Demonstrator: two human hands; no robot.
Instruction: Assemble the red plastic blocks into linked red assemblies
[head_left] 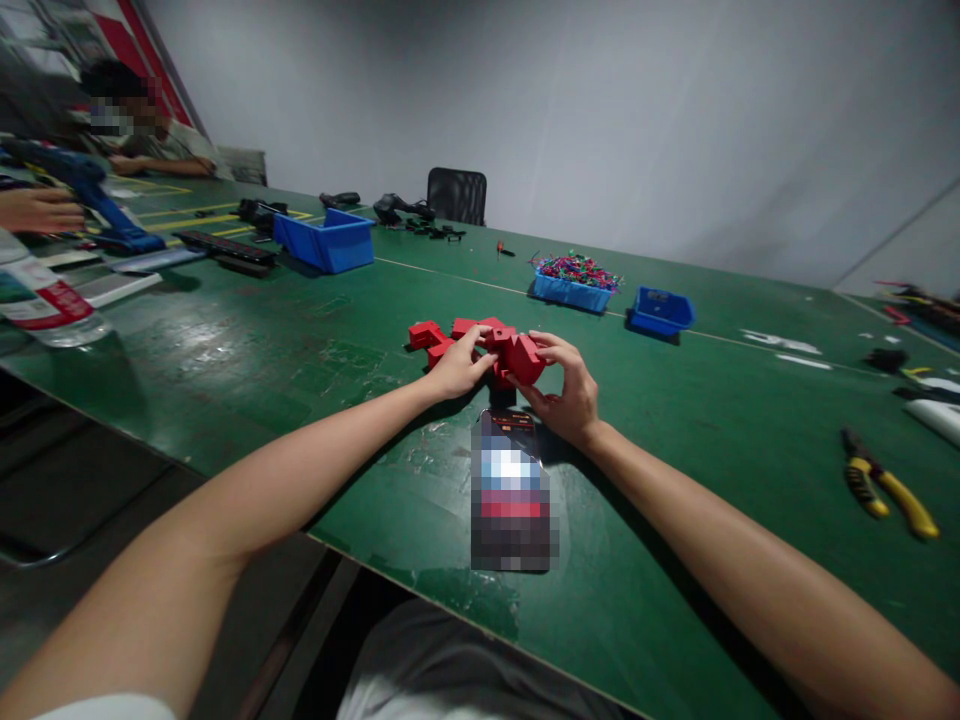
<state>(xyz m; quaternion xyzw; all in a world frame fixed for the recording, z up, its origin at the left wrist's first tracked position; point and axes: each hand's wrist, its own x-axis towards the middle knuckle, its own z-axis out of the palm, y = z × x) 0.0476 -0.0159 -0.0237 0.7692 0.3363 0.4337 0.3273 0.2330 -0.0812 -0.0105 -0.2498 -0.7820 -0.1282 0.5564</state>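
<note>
I stand in the room and I see two bare hands working over a green table (735, 420); the red block (526, 358) is above the table's near middle, just beyond the phone (514, 490); the left hand (457, 372) has its thumb and fingers closed on the left side of this block; the right hand (568, 395) is clamped on its right side, with fingers curved around it; other red pieces (426, 335) lie close to the left hand, on its far and left sides.

The phone lies flat, nearer to the table edge, between the two forearms; on the right there are pliers (885, 485) with yellow handles, which stand open.

Farther away is a blue tray (574, 292) full of colourful thin pieces; to its right is a smaller blue tray (661, 311); on the left are a large blue bin (326, 243) and a clear bottle (56, 300); at far left a person (176, 150) sits at the table, and a black chair (457, 196) stands behind the far edge.
</note>
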